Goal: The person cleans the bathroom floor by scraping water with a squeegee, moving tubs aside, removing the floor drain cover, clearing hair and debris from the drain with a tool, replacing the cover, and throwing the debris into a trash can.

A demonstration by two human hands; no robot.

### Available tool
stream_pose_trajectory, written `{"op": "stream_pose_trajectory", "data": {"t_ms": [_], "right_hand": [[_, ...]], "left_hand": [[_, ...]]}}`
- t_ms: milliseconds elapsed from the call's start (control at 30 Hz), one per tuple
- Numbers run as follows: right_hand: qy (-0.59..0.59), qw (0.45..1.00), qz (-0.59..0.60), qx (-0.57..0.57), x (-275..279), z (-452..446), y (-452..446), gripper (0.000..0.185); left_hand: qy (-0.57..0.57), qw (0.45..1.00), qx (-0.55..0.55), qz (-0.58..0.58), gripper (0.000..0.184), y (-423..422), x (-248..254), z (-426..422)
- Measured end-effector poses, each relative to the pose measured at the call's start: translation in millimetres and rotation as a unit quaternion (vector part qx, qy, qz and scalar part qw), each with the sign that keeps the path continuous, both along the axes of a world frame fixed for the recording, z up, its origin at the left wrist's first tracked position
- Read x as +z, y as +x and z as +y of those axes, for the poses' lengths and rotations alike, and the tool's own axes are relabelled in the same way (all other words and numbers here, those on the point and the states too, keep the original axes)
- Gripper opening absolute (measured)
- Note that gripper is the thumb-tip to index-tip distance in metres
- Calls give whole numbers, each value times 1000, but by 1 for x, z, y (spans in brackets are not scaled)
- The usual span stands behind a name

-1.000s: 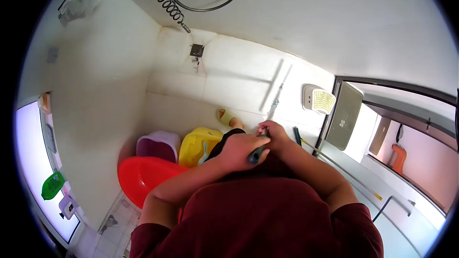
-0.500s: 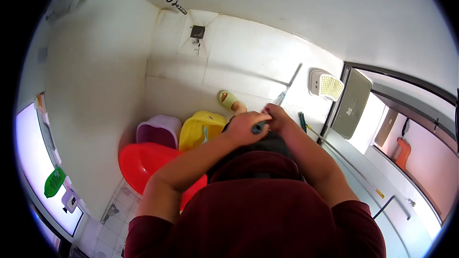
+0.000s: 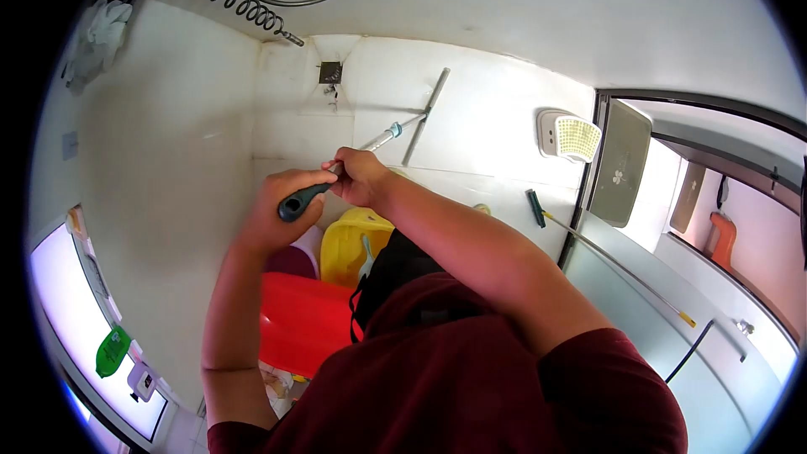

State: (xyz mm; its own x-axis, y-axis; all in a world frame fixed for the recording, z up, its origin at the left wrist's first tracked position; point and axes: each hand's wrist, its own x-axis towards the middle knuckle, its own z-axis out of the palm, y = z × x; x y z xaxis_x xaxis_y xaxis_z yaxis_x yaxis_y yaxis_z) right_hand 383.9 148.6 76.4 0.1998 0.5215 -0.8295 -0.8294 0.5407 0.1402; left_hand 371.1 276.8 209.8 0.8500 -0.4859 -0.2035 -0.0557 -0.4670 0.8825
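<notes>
A floor squeegee with a metal pole (image 3: 381, 139) and a thin grey blade (image 3: 435, 102) reaches out over the pale tiled floor. My left hand (image 3: 284, 193) is wrapped round its dark green grip (image 3: 304, 199), close to the end of the handle. Just ahead of it, my right hand (image 3: 360, 175) closes round the pole. The blade lies to the right of the square floor drain (image 3: 330, 73), apart from it.
Yellow (image 3: 340, 240), red (image 3: 307, 319) and purple (image 3: 290, 261) basins stand by my legs. A green-headed brush (image 3: 535, 208) with a long pole leans at the right. Near the doorway is a white-and-green basket-like item (image 3: 575, 138). A coiled hose (image 3: 244, 7) hangs above.
Both hands have swung left with the squeegee, and its blade has moved left toward the drain. My upper body has turned, and the view has shifted slightly.
</notes>
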Motion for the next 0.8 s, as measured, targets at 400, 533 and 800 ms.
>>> {"op": "stream_pose_trajectory", "data": {"t_ms": [400,533,800], "right_hand": [[39,999,-2,19,8,82,16,16],[42,998,-9,38,6,107,17,17],[43,996,-21,76,-1,139,10,18]], "left_hand": [[66,997,27,-13,30,2,20,67],[51,996,69,-14,30,-5,17,89],[53,989,134,-25,29,-26,12,114]]}}
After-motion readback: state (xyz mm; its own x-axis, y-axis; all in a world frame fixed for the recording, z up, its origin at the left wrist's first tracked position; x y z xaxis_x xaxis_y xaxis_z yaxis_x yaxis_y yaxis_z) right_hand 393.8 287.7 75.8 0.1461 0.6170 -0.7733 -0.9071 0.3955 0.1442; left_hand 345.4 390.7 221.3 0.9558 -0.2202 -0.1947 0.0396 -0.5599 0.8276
